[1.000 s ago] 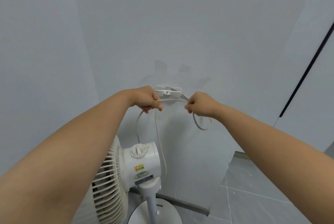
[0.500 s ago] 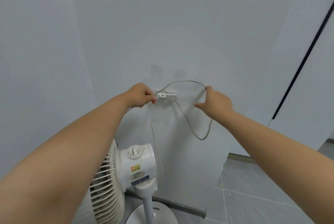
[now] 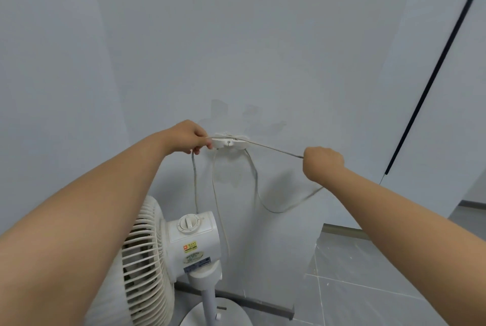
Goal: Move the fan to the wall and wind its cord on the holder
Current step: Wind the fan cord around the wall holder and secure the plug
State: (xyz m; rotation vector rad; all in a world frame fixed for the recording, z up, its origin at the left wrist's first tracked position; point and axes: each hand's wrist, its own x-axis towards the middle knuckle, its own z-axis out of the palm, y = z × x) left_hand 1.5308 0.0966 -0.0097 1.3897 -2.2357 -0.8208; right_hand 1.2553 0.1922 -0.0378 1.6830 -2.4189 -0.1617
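Our left hand (image 3: 188,136) pinches the cord (image 3: 271,148) at the left tip of the holder (image 3: 228,142), which lies horizontal at frame centre. Our right hand (image 3: 322,162) grips the cord with curled fingers; the taut run slants down-right. At lower left the fan (image 3: 168,252) stands upright, grille facing left.

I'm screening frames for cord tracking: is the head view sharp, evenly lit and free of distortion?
Head view: slightly soft; soft even light, no glare; faint shadows around the holder; the thin cord reads clearly between left hand and right hand; wide-angle distortion bows the dark strip and swells the forearms.
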